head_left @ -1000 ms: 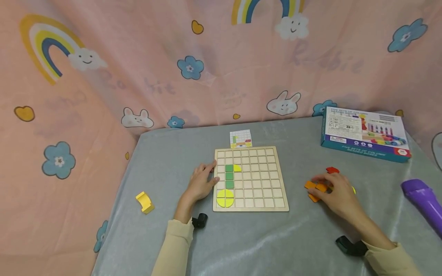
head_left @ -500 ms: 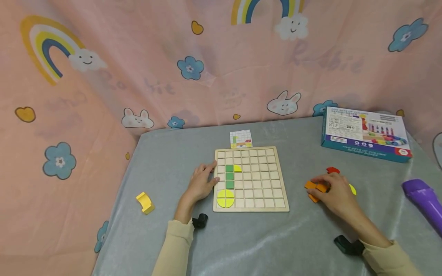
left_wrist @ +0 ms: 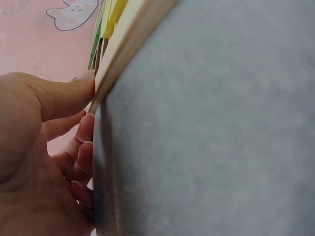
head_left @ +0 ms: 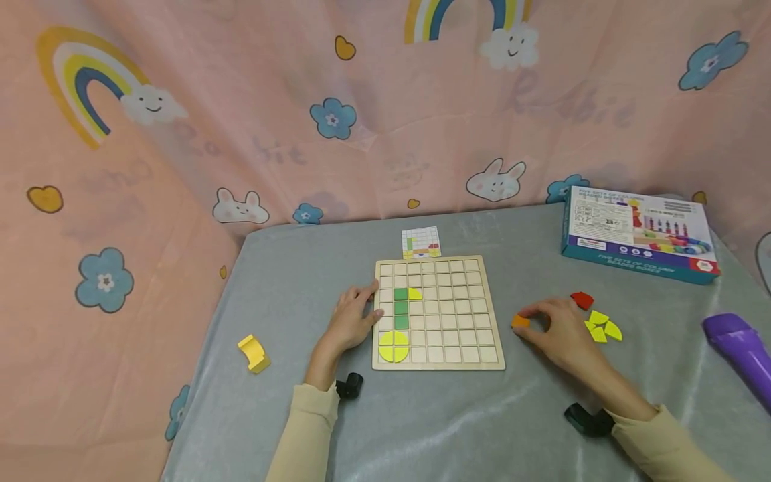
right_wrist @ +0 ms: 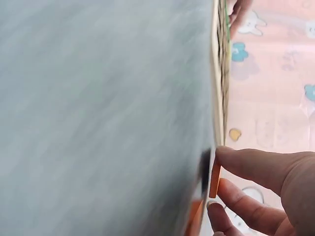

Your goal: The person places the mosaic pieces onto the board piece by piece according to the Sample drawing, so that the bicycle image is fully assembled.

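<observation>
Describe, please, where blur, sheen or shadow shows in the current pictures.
Head: wooden board clear, faint sheen on the grey cloth; left wrist: dim, cloth soft, dark shadow beside the left hand; right wrist: cloth smeared, probably by motion, right hand clearer.

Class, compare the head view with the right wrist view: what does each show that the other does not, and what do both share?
Only the head view: the box, microphone, card and yellow block.
Only the right wrist view: a blurred orange patch below the pinched orange piece.
Both: that orange piece, the right hand, part of the left hand, the board and the curtain.
</observation>
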{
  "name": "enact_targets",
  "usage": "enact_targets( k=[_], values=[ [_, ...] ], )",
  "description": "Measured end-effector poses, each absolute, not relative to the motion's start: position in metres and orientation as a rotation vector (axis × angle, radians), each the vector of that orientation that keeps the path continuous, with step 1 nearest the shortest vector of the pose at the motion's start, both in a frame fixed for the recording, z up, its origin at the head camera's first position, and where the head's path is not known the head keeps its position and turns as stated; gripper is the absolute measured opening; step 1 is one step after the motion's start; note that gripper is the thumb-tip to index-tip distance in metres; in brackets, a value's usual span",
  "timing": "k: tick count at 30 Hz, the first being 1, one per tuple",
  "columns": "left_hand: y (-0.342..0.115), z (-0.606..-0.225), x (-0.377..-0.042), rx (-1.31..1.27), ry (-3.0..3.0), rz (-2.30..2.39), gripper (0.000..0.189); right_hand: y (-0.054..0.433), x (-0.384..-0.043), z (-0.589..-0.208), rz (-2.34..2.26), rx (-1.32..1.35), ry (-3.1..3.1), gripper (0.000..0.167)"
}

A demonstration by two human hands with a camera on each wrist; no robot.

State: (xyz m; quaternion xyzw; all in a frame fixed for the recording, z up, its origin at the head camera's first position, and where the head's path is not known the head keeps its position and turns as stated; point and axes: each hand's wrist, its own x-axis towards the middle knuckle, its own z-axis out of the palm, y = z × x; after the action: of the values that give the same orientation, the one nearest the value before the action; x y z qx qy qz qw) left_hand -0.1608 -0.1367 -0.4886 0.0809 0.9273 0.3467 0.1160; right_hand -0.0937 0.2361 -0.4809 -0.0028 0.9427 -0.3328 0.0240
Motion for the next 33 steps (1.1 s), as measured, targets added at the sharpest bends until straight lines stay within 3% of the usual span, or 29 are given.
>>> enact_targets(
  k=[16, 33],
  values=[
    [-0.136, -0.488, -0.161, 0.228, 2.708, 1.026, 0.063, 0.166, -0.107, -0.467, -1.172, -0.269, 2.905, 0.022],
    [-0.135, -0.487, -0.161, 0.221, 2.703, 1.039, 0.063, 0.114, -0.114, -0.468, -1.213, -0.357, 2.815, 0.018]
  ],
)
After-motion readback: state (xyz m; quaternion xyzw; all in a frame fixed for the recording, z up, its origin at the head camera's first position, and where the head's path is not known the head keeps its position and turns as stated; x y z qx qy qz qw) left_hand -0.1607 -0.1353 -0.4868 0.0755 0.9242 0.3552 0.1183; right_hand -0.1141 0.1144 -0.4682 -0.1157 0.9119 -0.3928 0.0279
